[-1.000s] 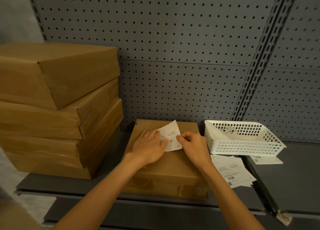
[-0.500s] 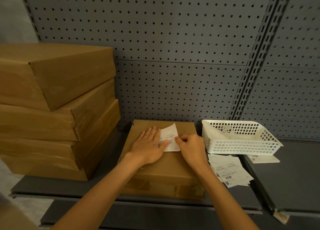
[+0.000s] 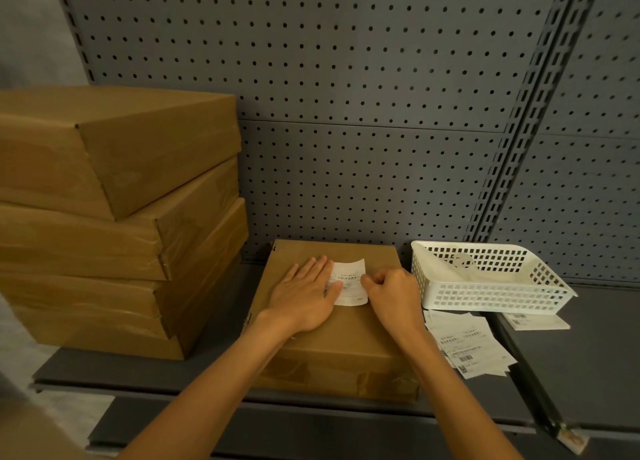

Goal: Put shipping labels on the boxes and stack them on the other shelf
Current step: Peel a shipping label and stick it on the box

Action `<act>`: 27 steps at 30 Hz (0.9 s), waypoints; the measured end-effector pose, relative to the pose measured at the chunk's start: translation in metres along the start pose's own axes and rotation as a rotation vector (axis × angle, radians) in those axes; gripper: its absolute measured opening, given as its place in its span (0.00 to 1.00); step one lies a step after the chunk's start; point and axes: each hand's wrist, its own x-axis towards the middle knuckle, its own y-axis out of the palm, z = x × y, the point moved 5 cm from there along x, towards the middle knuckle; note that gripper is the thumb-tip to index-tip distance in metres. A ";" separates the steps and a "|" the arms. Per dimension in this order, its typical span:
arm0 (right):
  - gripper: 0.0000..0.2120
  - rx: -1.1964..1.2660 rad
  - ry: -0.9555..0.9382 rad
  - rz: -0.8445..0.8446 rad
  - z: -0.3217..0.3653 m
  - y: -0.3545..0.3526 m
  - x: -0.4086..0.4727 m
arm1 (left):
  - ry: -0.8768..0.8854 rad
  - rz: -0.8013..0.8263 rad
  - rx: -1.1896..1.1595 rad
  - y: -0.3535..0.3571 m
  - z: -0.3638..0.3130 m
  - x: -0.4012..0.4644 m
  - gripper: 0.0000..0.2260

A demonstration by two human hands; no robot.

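Paper label [image 3: 350, 283] now lies flatter on box [image 3: 341, 335]: L hand [image 3: 304, 295] flat pressing, R hand [image 3: 393, 293] pinching its edge, nearly stuck.

We note the shipping label [image 3: 350, 283], just below frame centre, now lies nearly flat on the box [image 3: 346, 331]; a second ago its upper right corner curled well up off the cardboard. Left hand [image 3: 304, 297] has slid rightward, flat fingers now covering more of the label's left part. Right hand [image 3: 393, 295] has drawn its pinch down to the label's right edge.
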 end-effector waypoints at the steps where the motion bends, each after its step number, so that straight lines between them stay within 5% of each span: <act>1: 0.21 0.001 0.002 -0.012 -0.001 -0.001 0.000 | 0.000 0.001 -0.006 0.000 0.000 0.000 0.25; 5: 0.08 -0.013 -0.014 -0.085 0.000 -0.006 0.000 | -0.001 0.001 -0.010 0.000 0.000 0.001 0.24; 12: 0.10 -0.270 -0.291 -0.145 0.031 -0.011 -0.003 | 0.106 0.009 -0.189 -0.020 0.022 0.004 0.24; 19: 0.12 -0.322 -0.490 0.171 0.072 0.034 -0.011 | 0.039 0.006 -0.054 -0.010 0.041 0.001 0.25; 27: 0.25 -0.463 -0.327 0.493 0.045 0.068 -0.005 | 0.031 0.020 -0.026 -0.006 0.043 0.002 0.24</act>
